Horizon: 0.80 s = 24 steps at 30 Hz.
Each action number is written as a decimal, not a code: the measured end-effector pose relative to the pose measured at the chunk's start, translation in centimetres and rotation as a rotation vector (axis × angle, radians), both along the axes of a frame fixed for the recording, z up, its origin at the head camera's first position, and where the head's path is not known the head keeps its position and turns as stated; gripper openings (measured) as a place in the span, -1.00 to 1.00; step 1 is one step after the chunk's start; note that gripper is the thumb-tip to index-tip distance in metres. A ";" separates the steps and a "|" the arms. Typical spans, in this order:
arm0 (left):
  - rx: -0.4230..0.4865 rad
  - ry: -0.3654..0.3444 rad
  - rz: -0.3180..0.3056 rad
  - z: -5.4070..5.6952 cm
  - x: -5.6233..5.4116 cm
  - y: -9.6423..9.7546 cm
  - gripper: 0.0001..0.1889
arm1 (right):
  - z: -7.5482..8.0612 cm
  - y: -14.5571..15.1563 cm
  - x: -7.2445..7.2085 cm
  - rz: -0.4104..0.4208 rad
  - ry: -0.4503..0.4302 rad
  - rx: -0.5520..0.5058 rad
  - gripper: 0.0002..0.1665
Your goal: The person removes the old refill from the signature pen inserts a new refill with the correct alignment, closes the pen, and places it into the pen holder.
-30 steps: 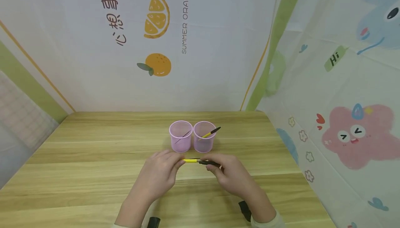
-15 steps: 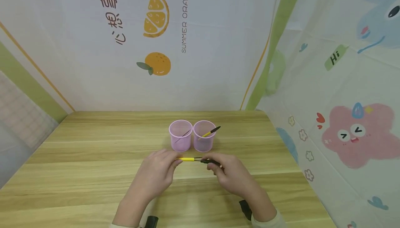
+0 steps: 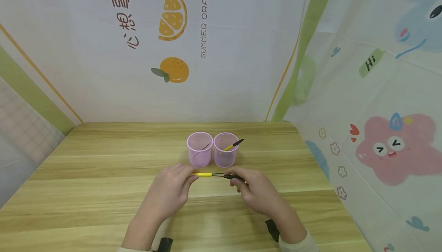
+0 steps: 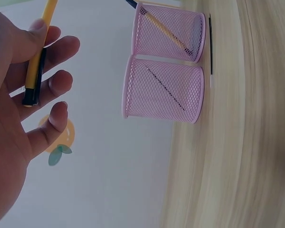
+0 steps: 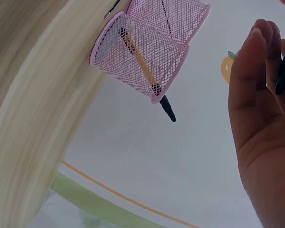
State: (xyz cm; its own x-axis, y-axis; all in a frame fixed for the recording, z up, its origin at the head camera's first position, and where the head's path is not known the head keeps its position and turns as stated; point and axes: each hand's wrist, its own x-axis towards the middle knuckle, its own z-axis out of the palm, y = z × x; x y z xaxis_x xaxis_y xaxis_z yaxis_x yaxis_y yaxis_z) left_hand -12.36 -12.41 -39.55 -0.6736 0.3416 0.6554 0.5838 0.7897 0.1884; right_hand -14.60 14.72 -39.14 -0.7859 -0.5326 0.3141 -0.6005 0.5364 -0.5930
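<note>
My left hand (image 3: 169,190) pinches the yellow pen barrel (image 3: 204,174) between thumb and fingers; its black clip end (image 4: 31,97) shows in the left wrist view. My right hand (image 3: 257,190) grips the black pen section (image 3: 235,177), mostly hidden by the fingers. A thin dark refill (image 3: 218,176) spans the gap between the two parts. Another slim black refill (image 4: 211,52) lies on the table by the cups. Behind the hands stand two pink mesh cups side by side. The left cup (image 3: 200,159) holds a thin dark refill, the right cup (image 3: 225,160) a yellow and black pen (image 5: 145,66).
The wooden table (image 3: 103,190) ends at a printed white cloth (image 3: 235,71) behind, and another patterned cloth (image 3: 373,91) rises on the right. Black wrist straps (image 3: 272,229) show below the arms.
The hands have drawn slightly apart, the left moving left with the yellow barrel. The gap between barrel and black section has widened, showing more refill. The cups have stayed put.
</note>
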 end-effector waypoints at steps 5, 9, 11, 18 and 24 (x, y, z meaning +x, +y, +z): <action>0.006 -0.023 -0.005 -0.1 -0.1 -0.3 -0.90 | 0.0 0.0 -0.1 -0.011 0.001 0.013 -0.77; 0.009 -0.022 -0.008 -0.2 -0.1 -0.4 -0.88 | 0.1 0.0 -0.1 -0.009 0.007 0.013 -0.77; 0.008 -0.018 -0.010 -0.2 -0.1 -0.5 -0.86 | 0.0 0.0 -0.1 -0.010 0.012 0.013 -0.78; 0.013 0.002 -0.020 -0.1 -0.2 -0.8 -0.82 | -0.1 0.1 -0.2 -0.011 0.009 0.016 -0.76; 0.015 0.013 -0.015 0.0 -0.1 -1.2 -0.80 | -0.3 0.2 -0.3 -0.017 0.009 0.022 -0.76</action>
